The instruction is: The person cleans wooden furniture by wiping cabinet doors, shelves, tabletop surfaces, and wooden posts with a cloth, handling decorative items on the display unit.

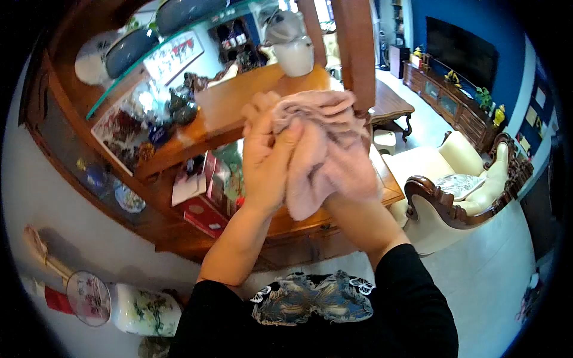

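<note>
A soft pink cloth (pixel 328 155), bunched and creased, is held up in front of the wooden cabinet. My left hand (pixel 265 161) grips its left side, the thumb pressed against the folds and the fingers behind, partly blurred. The cloth drapes over my right hand (pixel 346 209), leaving little more than the wrist in sight. Its fingers are hidden, but the cloth is bundled around that hand. Both hands are close together, above the cabinet's lower ledge.
On the wooden shelf (pixel 233 98) stand a white lidded jar (pixel 293 53) and dark ornaments (pixel 182 107). A glass shelf (pixel 128 74) hangs above. A red box (pixel 206 206) sits below. Painted vase (pixel 146 310) at lower left; cream armchair (pixel 430 221) at right.
</note>
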A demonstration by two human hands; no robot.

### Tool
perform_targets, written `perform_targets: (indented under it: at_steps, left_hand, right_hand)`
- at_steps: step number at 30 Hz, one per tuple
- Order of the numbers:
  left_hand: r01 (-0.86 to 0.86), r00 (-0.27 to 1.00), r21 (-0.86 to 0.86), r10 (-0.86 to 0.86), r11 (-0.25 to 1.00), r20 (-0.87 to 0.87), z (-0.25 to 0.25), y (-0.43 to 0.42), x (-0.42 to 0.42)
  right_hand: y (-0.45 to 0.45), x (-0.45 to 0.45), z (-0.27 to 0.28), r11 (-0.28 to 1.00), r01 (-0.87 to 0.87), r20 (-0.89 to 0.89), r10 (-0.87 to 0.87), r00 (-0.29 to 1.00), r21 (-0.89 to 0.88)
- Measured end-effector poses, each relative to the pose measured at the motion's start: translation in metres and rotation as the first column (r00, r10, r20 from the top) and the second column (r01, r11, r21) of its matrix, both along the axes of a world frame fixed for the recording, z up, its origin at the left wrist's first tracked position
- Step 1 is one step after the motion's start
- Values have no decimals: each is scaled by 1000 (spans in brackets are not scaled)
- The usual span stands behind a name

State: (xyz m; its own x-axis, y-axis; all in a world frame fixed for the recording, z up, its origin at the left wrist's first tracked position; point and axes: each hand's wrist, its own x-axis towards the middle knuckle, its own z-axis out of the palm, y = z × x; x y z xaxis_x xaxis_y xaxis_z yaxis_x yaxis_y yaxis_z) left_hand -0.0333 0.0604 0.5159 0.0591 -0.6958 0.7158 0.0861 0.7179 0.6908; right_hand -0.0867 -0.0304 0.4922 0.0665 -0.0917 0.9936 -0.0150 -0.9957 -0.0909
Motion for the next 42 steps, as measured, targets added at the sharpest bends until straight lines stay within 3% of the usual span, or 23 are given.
perform_targets:
  at_steps: [1, 4, 6, 7, 8, 9, 11, 13, 15, 16, 17, 19, 20, 22, 23, 25, 26, 28, 35, 37, 38, 39, 42]
  left_hand:
    - [74, 984, 82, -60, 994, -165, -6, 11, 10]
    - [148, 929, 83, -110, 986, -355, -31, 26, 58]
    - [346, 818, 54, -273, 937, -506, -47, 42, 82]
    - [317, 815, 63, -238, 946, -528, -61, 48, 90]
    - [355, 762, 144, -196, 924, -617, -77, 53, 99]
    - [401, 703, 218, -146, 890, -696, -91, 59, 107]
    - [643, 562, 240, -236, 728, -793, -126, 59, 109]
    - [366, 848, 565, -15, 740, -529, -159, 57, 100]
    - [311, 892, 571, -27, 760, -451, -164, 64, 87]
    - [287, 913, 566, -41, 773, -406, -164, 66, 85]
    - [262, 931, 559, -53, 787, -361, -164, 68, 83]
    - [564, 640, 479, 10, 672, -768, -164, 68, 82]
    - [570, 638, 478, 6, 669, -770, -170, 66, 87]
    - [809, 309, 194, -120, 554, -943, -191, 63, 100]
    - [812, 308, 195, -120, 549, -944, -194, 63, 100]
    - [591, 540, 403, 28, 699, -841, -198, 63, 95]
    - [593, 544, 399, 17, 699, -839, -200, 61, 94]
    - [774, 271, 91, -199, 626, -942, -204, 64, 93]
    - [706, 399, 297, -14, 643, -917, -191, 83, 74]
    - [696, 354, 295, 44, 655, -934, -206, 84, 74]
    - [632, 445, 394, 104, 668, -889, -210, 89, 70]
    - [559, 531, 492, 167, 667, -831, -213, 94, 67]
    - [708, 384, 399, 156, 582, -910, -219, 103, 60]
  right_hand:
    - [6, -8, -7, 991, -117, 8, 117, 993, 65]
    - [15, -22, -43, 868, -351, 40, 360, 932, 351]
    - [16, -31, -66, 847, -167, -131, 266, 955, 505]
    - [32, -40, -77, 579, -284, -27, 468, 883, 764]
    - [43, -38, -81, 170, -552, 339, 633, 696, 817]
    - [50, -42, -90, -110, -628, 488, 735, 470, 770]
    - [73, -43, -99, -322, -649, 614, 735, 288, 689]
    - [71, -43, -129, -355, -620, 620, 733, 280, 699]
    - [68, -44, -147, 67, -329, 169, 752, 637, 942]
    - [72, -43, -154, 63, -213, 130, 614, 778, 975]
    - [75, -40, -150, 61, -207, 127, 612, 780, 977]
    - [76, -36, -137, 61, -263, 170, 621, 765, 963]
    - [73, -35, -139, 62, -260, 168, 616, 769, 964]
    - [74, -32, -148, 133, -227, 124, 527, 841, 965]
    - [75, -32, -148, 133, -226, 125, 522, 843, 965]
    - [76, -32, -145, 93, -260, 193, 444, 875, 961]
    - [76, -31, -142, 103, -264, 193, 441, 876, 959]
    - [81, -30, -137, 118, -314, 241, 411, 879, 942]
    - [77, -37, -158, 183, -205, 136, 329, 934, 962]
    - [75, -39, -161, 64, -317, 278, 336, 900, 946]
    - [75, -39, -160, -28, -372, 359, 339, 870, 928]
    - [77, -39, -157, -13, -380, 360, 350, 865, 925]
    - [75, -40, -155, -129, -448, 466, 261, 845, 885]
